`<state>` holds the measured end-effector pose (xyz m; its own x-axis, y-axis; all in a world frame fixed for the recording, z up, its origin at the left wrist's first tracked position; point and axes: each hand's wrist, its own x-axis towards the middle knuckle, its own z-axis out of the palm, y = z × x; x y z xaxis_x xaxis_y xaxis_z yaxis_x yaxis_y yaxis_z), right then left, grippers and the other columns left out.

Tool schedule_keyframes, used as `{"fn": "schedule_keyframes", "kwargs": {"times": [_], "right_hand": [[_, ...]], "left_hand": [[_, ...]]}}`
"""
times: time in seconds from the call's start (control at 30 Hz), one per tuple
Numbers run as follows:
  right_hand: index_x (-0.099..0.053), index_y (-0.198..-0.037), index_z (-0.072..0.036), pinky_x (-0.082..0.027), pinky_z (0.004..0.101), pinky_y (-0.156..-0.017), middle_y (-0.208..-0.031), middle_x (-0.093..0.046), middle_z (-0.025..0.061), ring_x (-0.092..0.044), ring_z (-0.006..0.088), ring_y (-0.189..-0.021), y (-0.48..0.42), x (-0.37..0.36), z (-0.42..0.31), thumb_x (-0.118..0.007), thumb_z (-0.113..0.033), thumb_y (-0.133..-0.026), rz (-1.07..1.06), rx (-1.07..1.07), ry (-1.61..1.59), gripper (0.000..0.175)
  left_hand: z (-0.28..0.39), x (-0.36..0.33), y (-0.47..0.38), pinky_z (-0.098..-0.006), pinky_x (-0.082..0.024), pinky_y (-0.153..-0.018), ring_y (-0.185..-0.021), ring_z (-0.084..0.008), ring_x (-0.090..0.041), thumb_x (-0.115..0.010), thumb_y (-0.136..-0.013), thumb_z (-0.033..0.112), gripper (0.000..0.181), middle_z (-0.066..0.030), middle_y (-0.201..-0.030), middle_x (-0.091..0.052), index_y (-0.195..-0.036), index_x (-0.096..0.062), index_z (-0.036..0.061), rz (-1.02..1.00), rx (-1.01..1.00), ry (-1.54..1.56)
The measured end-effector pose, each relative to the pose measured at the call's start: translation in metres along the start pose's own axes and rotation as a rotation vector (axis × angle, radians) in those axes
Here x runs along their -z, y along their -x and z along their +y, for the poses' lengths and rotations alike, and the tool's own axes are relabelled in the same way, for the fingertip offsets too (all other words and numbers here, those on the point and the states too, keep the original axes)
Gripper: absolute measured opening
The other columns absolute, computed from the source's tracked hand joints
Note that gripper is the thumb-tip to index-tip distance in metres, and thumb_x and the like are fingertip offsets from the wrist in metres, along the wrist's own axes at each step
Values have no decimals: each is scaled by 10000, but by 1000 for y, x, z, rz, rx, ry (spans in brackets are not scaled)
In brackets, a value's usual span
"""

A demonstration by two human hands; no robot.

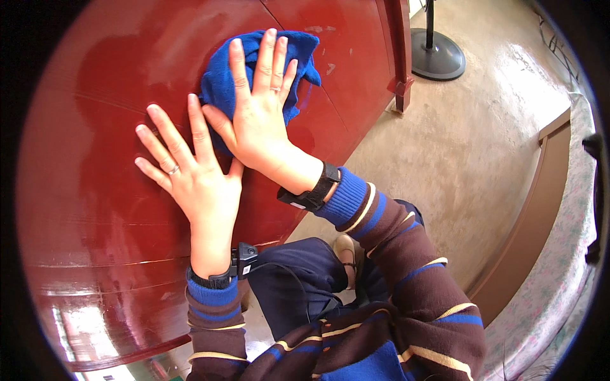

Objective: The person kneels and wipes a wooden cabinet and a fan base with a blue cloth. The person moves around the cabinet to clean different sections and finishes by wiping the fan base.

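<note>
A bunched blue cloth (217, 81) lies on a glossy dark red wooden tabletop (124, 247). My right hand (259, 112) rests palm down on the cloth, fingers spread, with a ring on one finger. Just left of it, my left hand (200, 176) is spread flat on the tabletop, also with a ring; its forefinger reaches the cloth's left edge and its thumb lies close to the right wrist. The part of the cloth beneath the right palm is hidden. Both wrists wear black straps, and a small black device (247, 257) sits at the left one.
Beyond the table's right edge, a black round stand base (437, 55) is on the concrete floor (457, 128). A red wooden post (402, 93) stands by the table's far right side. At the right is a brown wooden frame (524, 238) with floral fabric (557, 228) beside it.
</note>
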<state>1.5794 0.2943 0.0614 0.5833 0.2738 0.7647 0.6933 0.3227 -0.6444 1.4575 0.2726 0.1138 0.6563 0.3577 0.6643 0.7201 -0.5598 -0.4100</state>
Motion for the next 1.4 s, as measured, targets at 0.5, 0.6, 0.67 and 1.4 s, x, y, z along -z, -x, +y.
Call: {"fn": "schedule_keyframes", "kwargs": {"times": [0.5,0.6,0.67,1.4], "right_hand": [[-429,-1558,-271,-51,601,-1225,-1691,-147,199,-88,416,-1563,-2,5,44,-804,-437,-722,89,32,-1,932],[-320,-1599,-119,-114,552,-1238,-1669,-188,218,-141,434,-1543,-12,18,71,-732,-335,-840,248,233,242,890],[-322,-1600,-124,-113,552,-1237,-1671,-175,225,-138,438,-1542,5,27,74,-746,-326,-822,48,-76,36,909],[-311,-1596,-106,-110,549,-1245,-1692,-177,158,-84,419,-1561,72,38,210,-633,-397,-918,255,-257,-87,805]], "left_hand": [[1,1,-1,-754,-121,-1142,-1549,-484,-28,-872,-701,461,1146,-216,-1698,-57,-1634,-253,213,-8,32,-48],[1,0,0,-751,-120,-1144,-1550,-479,-30,-857,-718,484,1149,-212,-1699,-59,-1635,-241,167,8,22,-55],[1,-1,1,-743,-113,-1152,-1552,-472,-25,-841,-732,514,1150,-202,-1701,-55,-1637,-225,162,17,11,-77],[-7,-8,0,-731,-125,-1164,-1548,-468,-71,-736,-800,673,1089,-174,-1704,-75,-1641,-209,224,120,-70,-167]]}}
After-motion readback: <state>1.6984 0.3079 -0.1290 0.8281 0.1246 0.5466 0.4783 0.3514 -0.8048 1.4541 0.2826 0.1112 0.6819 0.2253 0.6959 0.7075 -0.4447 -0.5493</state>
